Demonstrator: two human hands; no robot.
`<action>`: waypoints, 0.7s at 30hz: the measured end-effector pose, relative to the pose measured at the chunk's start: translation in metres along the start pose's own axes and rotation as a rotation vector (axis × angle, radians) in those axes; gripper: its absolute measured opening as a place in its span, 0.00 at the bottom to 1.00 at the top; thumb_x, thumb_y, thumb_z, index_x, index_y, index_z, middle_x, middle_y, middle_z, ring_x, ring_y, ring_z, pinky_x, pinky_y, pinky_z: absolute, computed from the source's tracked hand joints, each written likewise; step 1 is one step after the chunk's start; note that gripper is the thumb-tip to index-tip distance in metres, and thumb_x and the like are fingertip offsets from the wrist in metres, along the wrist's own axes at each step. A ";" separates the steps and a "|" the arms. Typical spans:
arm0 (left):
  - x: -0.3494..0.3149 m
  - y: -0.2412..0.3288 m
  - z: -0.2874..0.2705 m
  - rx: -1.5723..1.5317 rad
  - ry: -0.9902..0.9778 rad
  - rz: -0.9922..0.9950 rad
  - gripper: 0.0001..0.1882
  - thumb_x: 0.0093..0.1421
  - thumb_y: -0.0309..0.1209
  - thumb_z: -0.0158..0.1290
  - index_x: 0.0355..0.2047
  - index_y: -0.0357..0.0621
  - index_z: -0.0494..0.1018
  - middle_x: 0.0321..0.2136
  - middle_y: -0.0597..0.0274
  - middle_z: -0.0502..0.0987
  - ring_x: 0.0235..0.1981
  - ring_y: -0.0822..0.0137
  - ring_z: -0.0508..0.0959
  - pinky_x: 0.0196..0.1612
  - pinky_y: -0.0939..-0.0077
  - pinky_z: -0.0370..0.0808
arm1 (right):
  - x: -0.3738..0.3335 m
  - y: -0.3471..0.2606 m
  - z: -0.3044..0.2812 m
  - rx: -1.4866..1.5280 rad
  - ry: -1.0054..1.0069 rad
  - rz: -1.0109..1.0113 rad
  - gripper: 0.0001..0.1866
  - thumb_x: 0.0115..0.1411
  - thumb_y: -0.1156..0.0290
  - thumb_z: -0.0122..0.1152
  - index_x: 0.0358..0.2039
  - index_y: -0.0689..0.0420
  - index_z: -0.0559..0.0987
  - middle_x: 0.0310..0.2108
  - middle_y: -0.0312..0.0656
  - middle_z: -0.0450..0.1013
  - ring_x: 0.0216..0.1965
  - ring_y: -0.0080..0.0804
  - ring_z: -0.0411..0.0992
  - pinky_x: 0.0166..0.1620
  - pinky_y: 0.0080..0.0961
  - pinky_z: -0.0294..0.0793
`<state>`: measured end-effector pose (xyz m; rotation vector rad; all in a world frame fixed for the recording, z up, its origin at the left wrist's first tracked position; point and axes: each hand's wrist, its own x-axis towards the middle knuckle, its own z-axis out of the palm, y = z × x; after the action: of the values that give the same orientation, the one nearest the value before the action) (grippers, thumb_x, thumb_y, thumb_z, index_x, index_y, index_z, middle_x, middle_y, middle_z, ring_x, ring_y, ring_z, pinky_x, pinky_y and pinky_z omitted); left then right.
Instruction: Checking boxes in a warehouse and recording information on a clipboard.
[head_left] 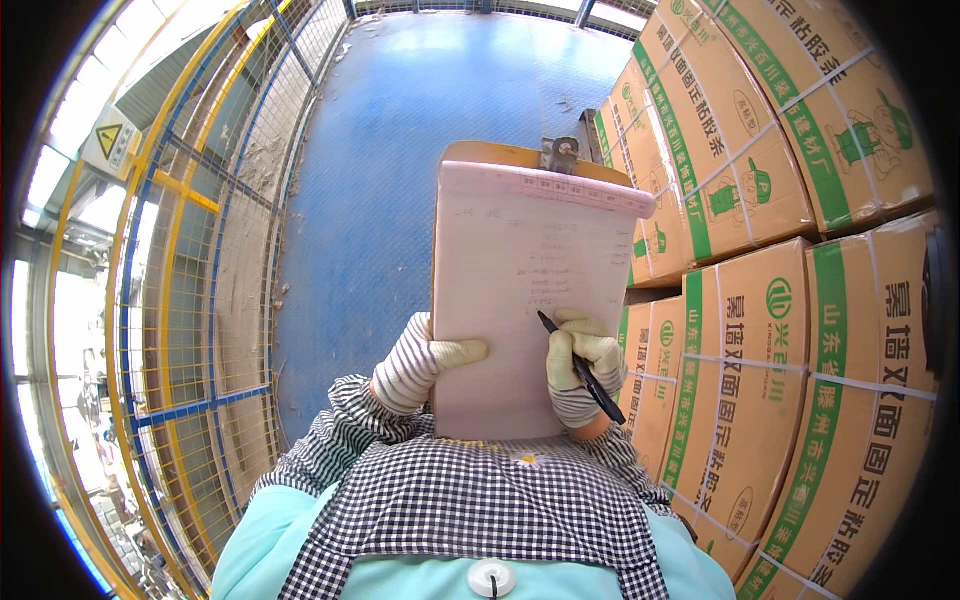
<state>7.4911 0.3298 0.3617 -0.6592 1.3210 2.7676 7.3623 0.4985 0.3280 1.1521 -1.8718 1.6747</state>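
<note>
A clipboard with a metal clip at its top is held up in front of my checkered apron. Clipped to it is a pinkish paper sheet, with rows of faint handwriting in its upper half and a rolled top edge. My left hand, in a striped white glove, grips the clipboard's left edge, thumb lying on the paper. In my gloved right hand is a black pen, its tip at or just above the paper below the written lines; contact cannot be made out.
Stacked cardboard boxes, bound with white straps, rise close on my right. On the left runs a yellow and blue wire mesh fence with a yellow warning sign. The blue textured floor stretches ahead to another mesh barrier.
</note>
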 end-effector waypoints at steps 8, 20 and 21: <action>0.006 0.015 -0.018 0.007 -0.021 -0.024 0.23 0.55 0.35 0.67 0.48 0.37 0.77 0.40 0.54 0.82 0.40 0.64 0.82 0.45 0.69 0.80 | 0.006 0.000 0.017 -0.008 -0.069 -0.008 0.16 0.50 0.86 0.64 0.33 0.54 0.68 0.26 0.44 0.76 0.30 0.41 0.80 0.31 0.31 0.78; 0.003 0.037 -0.039 0.036 0.022 -0.060 0.28 0.49 0.39 0.70 0.48 0.38 0.76 0.40 0.53 0.82 0.40 0.63 0.82 0.42 0.68 0.81 | 0.021 -0.001 0.040 -0.002 -0.090 -0.013 0.14 0.52 0.84 0.64 0.31 0.54 0.69 0.23 0.42 0.76 0.26 0.37 0.78 0.36 0.36 0.81; 0.003 0.037 -0.040 0.029 0.017 -0.051 0.28 0.50 0.39 0.70 0.48 0.38 0.76 0.40 0.53 0.82 0.40 0.63 0.82 0.42 0.68 0.81 | 0.021 -0.002 0.043 -0.002 -0.077 -0.018 0.14 0.52 0.85 0.64 0.30 0.54 0.69 0.23 0.41 0.76 0.25 0.37 0.78 0.36 0.36 0.81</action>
<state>7.4964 0.2750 0.3659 -0.7058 1.3256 2.7038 7.3614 0.4511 0.3355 1.2453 -1.9024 1.6399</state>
